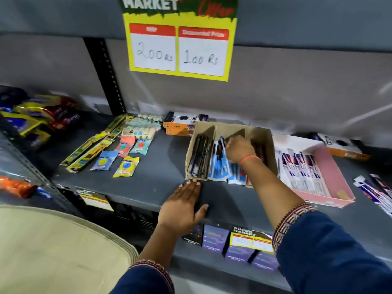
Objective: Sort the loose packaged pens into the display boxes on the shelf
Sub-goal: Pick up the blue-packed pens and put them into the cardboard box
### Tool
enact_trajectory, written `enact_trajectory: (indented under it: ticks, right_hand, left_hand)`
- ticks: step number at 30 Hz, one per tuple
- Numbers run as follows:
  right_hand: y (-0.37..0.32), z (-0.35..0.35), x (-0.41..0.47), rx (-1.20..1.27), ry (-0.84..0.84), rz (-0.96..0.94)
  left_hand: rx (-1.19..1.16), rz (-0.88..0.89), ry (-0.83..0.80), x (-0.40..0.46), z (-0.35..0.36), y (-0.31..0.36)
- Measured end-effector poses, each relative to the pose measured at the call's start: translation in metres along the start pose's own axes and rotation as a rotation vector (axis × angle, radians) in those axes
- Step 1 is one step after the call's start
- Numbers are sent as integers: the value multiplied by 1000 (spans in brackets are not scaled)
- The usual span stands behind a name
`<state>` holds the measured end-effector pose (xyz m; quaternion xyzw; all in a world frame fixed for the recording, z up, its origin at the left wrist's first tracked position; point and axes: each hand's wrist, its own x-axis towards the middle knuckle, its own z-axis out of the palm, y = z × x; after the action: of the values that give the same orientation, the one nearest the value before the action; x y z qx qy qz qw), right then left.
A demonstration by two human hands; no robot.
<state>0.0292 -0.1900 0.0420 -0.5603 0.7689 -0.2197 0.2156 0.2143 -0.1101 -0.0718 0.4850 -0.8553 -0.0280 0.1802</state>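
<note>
A brown cardboard display box (pixel 262 136) with dividers stands on the grey shelf (pixel 157 172). Its left slot holds dark packaged pens (pixel 200 158); the middle slot holds blue-and-white packaged pens (pixel 220 168). My right hand (pixel 238 148) reaches into the middle of that box, fingers closed on the tops of the blue packs. My left hand (pixel 183 203) lies flat on the shelf, fingertips touching the box's front left corner. To the right, a pink display box (pixel 331 166) holds white-and-blue pen packs. Loose pen packs (pixel 376 190) lie at the far right.
Orange-and-black boxes (pixel 182 124) stand behind the brown box, another (pixel 341 146) behind the pink one. Yellow, blue and teal small packs (pixel 125 164) and long yellow packs (pixel 93 149) lie to the left. A price sign (pixel 180 49) hangs above. Purple boxes (pixel 214 238) sit on the shelf below.
</note>
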Motion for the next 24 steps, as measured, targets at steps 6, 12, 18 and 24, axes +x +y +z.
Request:
enact_trajectory:
  ticks: [6,12,18,24]
  right_hand:
    - [-2,23,10,-155,-6,13]
    - [0,25,7,-212,45,-10]
    - [6,-2,-9,-305,157,-145]
    - [53,-48,-31,-231,356,-82]
  left_hand:
    - [-52,9,4,0,-4,2]
    - [-22,4,12,0,-4,5]
    - [-7,5,29,0,-3,7]
    - [53,-81,-2,2,5,13]
